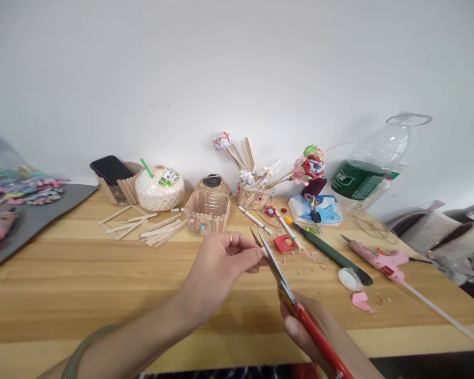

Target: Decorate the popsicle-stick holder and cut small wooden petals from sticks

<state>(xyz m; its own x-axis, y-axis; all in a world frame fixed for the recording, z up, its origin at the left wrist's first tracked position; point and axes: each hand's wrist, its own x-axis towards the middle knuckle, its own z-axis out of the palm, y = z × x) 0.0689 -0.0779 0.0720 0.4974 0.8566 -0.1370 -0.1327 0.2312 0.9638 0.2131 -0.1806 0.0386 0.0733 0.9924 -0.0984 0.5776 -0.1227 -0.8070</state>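
Near the table's front edge, the right hand (300,331) grips red-handled scissors (278,273), blades parted, while the left hand (221,263) pinches something tiny at them; the far green-labelled bottle (369,168) bears unreadable writing.

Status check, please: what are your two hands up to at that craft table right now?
Right hand grips red-handled scissors, blades open. Left hand pinches something small at the blades, too small to identify. Basket of sticks stands beyond, clear.
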